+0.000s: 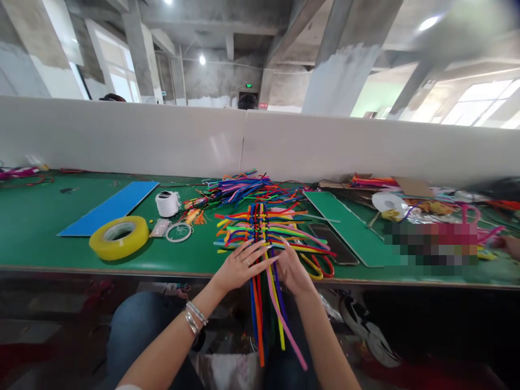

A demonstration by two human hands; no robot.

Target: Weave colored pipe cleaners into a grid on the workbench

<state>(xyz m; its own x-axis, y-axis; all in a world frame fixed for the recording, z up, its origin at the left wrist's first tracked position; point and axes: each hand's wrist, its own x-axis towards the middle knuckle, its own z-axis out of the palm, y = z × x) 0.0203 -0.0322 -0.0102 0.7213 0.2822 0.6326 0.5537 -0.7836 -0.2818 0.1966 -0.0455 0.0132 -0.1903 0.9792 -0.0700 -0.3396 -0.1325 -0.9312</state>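
A woven mat of colourful pipe cleaners [260,227] lies at the table's front edge. Several long strands cross it sideways, while blue, orange, yellow, pink and purple pipe cleaners [280,319] hang from it over the edge. My left hand [246,265], wearing a ring, rests on the lower part of the weave with its fingers stretched out flat. Opposite it, my right hand [293,268] is curled at the right side of the hanging strands. Its fingers close on a pipe cleaner there, partly hidden from view.
Behind the mat lies a heap of loose pipe cleaners [247,189]. Yellow tape [99,241], white thread [167,203] and a blue board [117,206] are on the left. A phone [333,245] and a green board [345,227] lie right. A white partition [162,141] stands behind.
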